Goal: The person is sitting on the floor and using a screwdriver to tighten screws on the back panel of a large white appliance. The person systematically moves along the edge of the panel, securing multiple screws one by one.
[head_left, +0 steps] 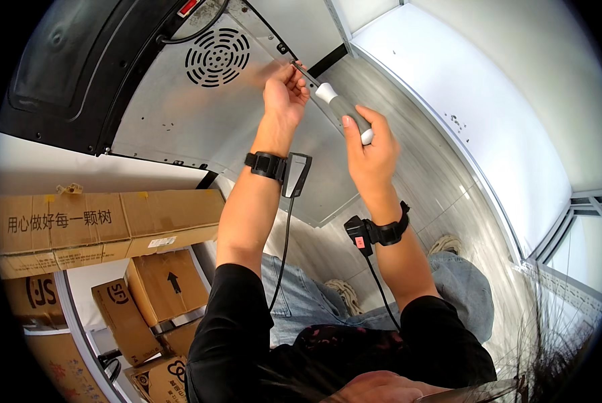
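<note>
My right hand (pixel 371 154) grips a screwdriver (pixel 344 111) with a grey and white handle. The screwdriver's thin shaft slants up and left to the edge of a silver metal panel (pixel 200 127). At the shaft's tip, my left hand (pixel 286 97) is closed, thumb and fingertips pinched together against the panel edge. Whatever sits between those fingertips is too small to make out. A round slotted vent (pixel 217 58) is cut into the panel, left of my left hand. Small holes and fittings run along the panel's edges.
A black housing (pixel 59 67) with a red switch (pixel 188 8) and a black cable adjoins the panel. Cardboard boxes (pixel 166 285) fill shelving at lower left. A white ledge (pixel 475 101) bearing small dark bits runs along the right. Cables (pixel 286 248) hang from both wrist straps.
</note>
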